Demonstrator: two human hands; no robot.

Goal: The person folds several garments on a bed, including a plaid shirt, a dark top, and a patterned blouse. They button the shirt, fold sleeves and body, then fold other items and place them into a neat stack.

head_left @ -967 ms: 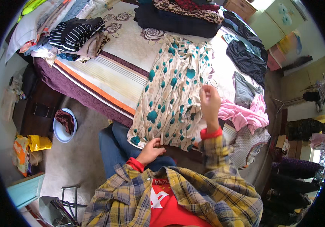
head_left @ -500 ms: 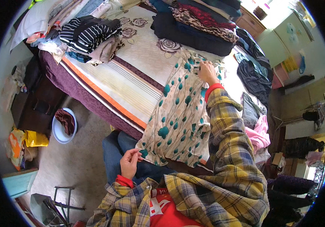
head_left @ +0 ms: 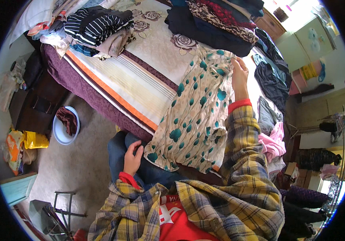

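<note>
A cream garment (head_left: 188, 120) with teal flowers and thin dark stems lies spread along the near part of the bed, its lower hem by my lap. At its far right corner my right hand (head_left: 240, 74) pinches the fabric, arm stretched forward. Creases bunch near that corner. My left hand (head_left: 132, 159) is off the cloth, just left of the hem's lower corner and above my jeans (head_left: 118, 158); its fingers are slightly apart and hold nothing.
Dark and leopard-print clothes make a folded stack (head_left: 208, 30) at the far side. A striped black-and-white garment (head_left: 94, 26) tops the left pile. Dark clothes (head_left: 268, 76) and a pink garment (head_left: 274, 140) lie at right. A blue basin (head_left: 66, 138) stands on the floor.
My left hand has let go of the hem corner and drawn slightly left. My right hand has moved right and a little farther away, pulling the garment's top edge with it.
</note>
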